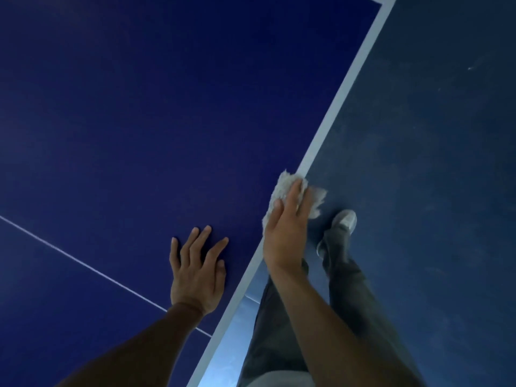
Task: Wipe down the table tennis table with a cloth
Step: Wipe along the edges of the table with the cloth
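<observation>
The blue table tennis table (167, 121) fills the left and centre of the head view, with a white border line (351, 76) along its right edge and a thin white centre line (83, 265) crossing at lower left. My right hand (287, 230) lies on a pale fluffy cloth (284, 185) at the table's edge, fingers wrapped over it; part of the cloth hangs past the edge. My left hand (196, 268) rests flat on the blue surface with fingers spread, a little left of the edge.
Dark blue floor (432, 135) lies to the right of the table. My legs in dark trousers (293, 331) and one grey shoe (344, 220) stand close against the table's edge. The table's far corner (386, 1) shows at the top.
</observation>
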